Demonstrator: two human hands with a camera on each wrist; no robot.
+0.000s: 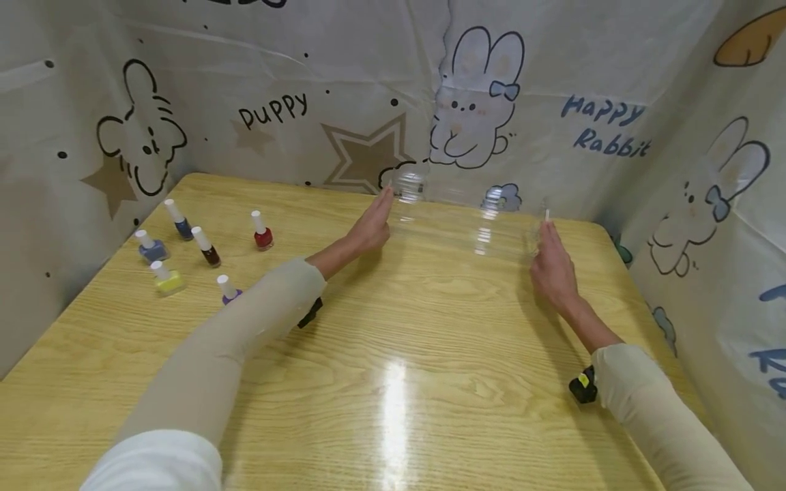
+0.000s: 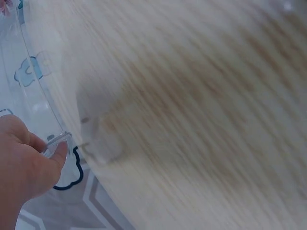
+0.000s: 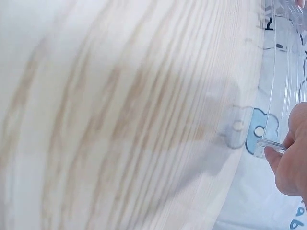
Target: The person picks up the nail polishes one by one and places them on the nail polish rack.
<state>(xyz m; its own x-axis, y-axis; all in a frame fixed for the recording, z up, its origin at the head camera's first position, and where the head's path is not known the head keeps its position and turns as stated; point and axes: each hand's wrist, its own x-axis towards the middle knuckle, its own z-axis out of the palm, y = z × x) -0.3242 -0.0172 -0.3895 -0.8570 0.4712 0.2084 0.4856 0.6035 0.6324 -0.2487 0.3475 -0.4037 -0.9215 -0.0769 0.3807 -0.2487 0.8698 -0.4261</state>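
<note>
A clear plastic stand with ridged or stepped surfaces (image 1: 483,235) spans between both hands near the back edge of the table. My left hand (image 1: 372,224) grips its left end; in the left wrist view, thumb and fingers of that hand (image 2: 29,160) pinch a clear edge of the stand (image 2: 61,137). At the right end, my right hand (image 1: 555,269) holds the opposite side. The right wrist view has this hand (image 3: 291,167) pinching a transparent corner of the stand (image 3: 268,143). Its exact outline is hard to see against the patterned cloth.
On the left of the table (image 1: 393,327) stand several white-capped nail polish bottles: red (image 1: 263,236), dark red (image 1: 211,255), dark blue (image 1: 183,227), light blue (image 1: 153,251), yellow (image 1: 170,281) and purple (image 1: 230,294), partly behind the left sleeve. Printed cloth (image 1: 276,68) hangs around the table.
</note>
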